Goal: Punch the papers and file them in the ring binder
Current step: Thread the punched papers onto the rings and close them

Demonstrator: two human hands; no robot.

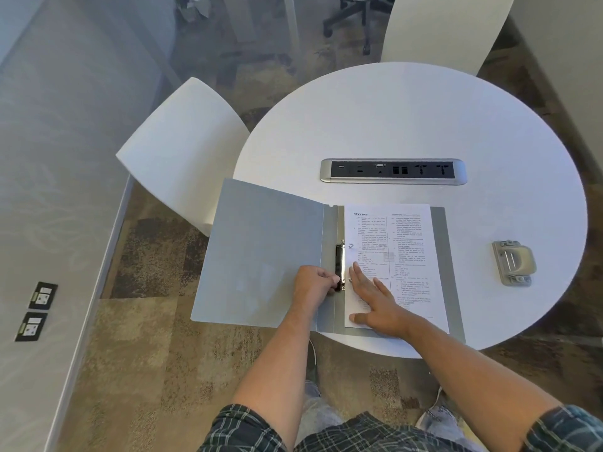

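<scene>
A grey ring binder [261, 252] lies open at the near left of the round white table [424, 119], its left cover hanging past the table's edge. Printed papers [408, 256] lie on its right half, beside the metal ring mechanism [340, 259] along the spine. My left hand [315, 283] pinches the lower end of that mechanism with closed fingers. My right hand [375, 303] rests flat on the lower left of the papers, fingers spread. A grey hole punch [514, 263] sits on the table to the right of the binder, apart from both hands.
A silver power and socket strip [393, 171] is set into the table's middle, behind the binder. Two white chairs stand at the table's left [182, 148] and far side [447, 31]. A glass wall runs along the left.
</scene>
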